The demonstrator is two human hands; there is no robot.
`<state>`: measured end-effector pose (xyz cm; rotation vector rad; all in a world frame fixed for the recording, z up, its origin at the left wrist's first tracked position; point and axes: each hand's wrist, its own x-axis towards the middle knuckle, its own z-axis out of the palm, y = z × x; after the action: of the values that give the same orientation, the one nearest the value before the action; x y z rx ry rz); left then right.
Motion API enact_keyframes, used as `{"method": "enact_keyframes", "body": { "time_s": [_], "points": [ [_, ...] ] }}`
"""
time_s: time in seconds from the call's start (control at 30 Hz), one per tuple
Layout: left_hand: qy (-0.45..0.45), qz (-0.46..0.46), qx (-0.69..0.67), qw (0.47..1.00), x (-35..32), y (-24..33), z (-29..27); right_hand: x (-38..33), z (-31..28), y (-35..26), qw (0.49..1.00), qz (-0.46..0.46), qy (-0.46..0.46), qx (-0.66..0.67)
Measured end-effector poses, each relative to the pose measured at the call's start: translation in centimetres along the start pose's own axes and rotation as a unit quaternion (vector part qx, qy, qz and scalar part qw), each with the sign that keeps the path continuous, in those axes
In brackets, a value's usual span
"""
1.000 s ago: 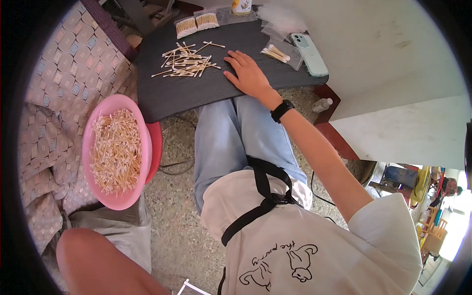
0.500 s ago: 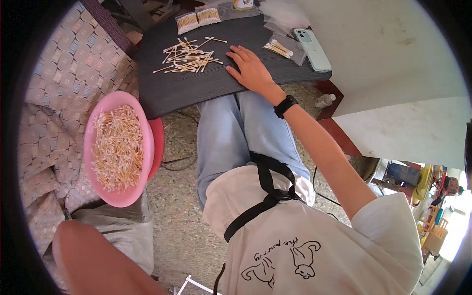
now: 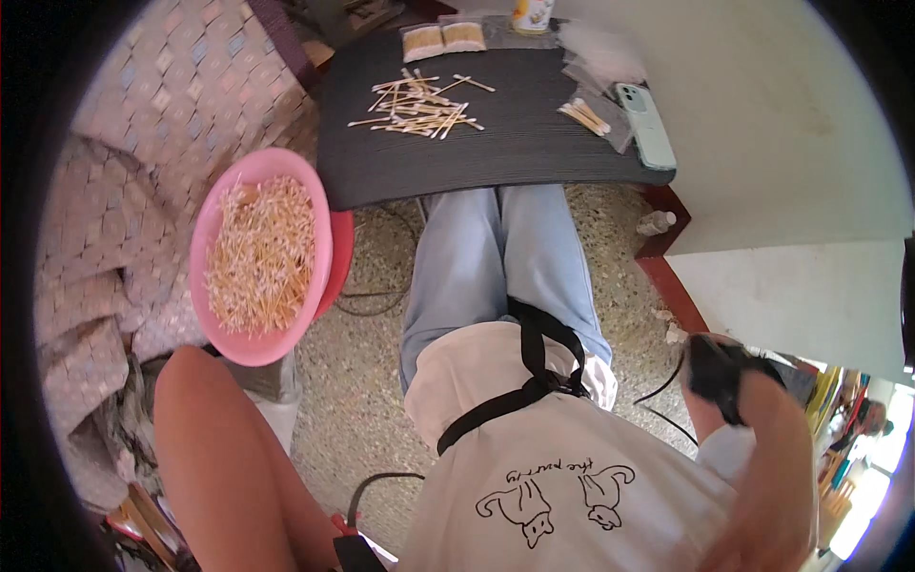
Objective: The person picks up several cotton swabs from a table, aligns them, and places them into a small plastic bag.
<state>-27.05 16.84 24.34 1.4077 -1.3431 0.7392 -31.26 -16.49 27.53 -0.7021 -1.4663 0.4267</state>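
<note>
Head view: the right hand (image 3: pixel 762 543) has left the surface (image 3: pixel 515 143) and is now drawn back at the lower right, blurred; finger state cannot be told. Left hand unseen. The sticks (image 3: pixel 419 107) lie piled on the surface, long axes mostly left-right.

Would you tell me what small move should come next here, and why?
Probably reach the right arm, which is bent and blurred beside the body, forward to the loose sticks on the dark board: they lie scattered and untouched, with no fingers near them.
</note>
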Motion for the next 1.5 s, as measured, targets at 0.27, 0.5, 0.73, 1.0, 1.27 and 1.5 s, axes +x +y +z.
{"method": "enact_keyframes", "body": {
  "time_s": [0.27, 0.5, 0.73, 1.0, 1.27, 1.5],
  "points": [
    [-0.022, 0.048, -0.057, 0.997, 0.7, -0.2, 0.2, 6.8, 5.2, -4.8, 0.979, 0.137, -0.006, -0.152],
    [-0.069, 0.106, -0.108, 0.986, 2.9, -0.1, 1.1, 4.9, 4.7, -5.4, 0.978, 0.107, -0.031, -0.178],
    [-0.141, 0.218, -0.202, 0.944, 5.2, -0.8, 1.7, 4.0, 2.4, -5.0, 0.966, 0.062, -0.091, -0.234],
    [-0.26, 0.363, -0.319, 0.836, 9.4, -2.6, 3.1, 2.6, -3.5, -2.4, 0.93, -0.015, -0.205, -0.304],
    [-0.255, 0.118, -0.653, 0.703, 7.3, -8.9, 5.6, -0.9, -5.4, 0.6, 0.956, 0.063, -0.192, -0.213],
    [-0.448, -0.381, -0.364, 0.722, -7.8, -9.9, 8.2, -9.8, -4.3, 7.4, 0.831, 0.516, 0.029, -0.207]
  ]
}}
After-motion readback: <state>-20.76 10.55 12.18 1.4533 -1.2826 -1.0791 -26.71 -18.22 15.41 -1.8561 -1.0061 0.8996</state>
